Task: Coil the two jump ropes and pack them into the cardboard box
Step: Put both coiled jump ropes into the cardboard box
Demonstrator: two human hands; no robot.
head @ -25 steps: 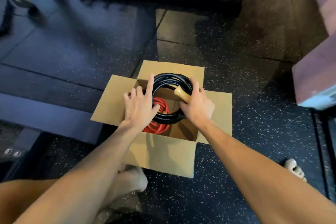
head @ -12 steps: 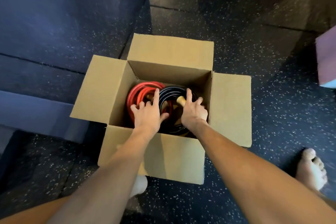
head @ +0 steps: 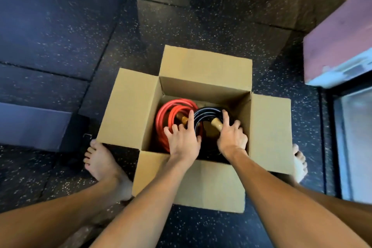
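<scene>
Black rope coil (head: 207, 114) sits inside the cardboard box (head: 128, 106), right half, touching the red rope coil (head: 171, 112) on its left. Left grip (head: 184, 139) and right grip (head: 231, 137) both clasp the black coil; the right also pins a wooden handle (head: 217, 123). Judgement: press loops flat, tuck handles inside, then let go. Ropes glossy, likely springy; box matte, flaps open; floor (head: 201, 26) speckled.

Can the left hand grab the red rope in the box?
Probably yes. The left hand lies against the red rope in the open box, but it grips the black rope.
</scene>
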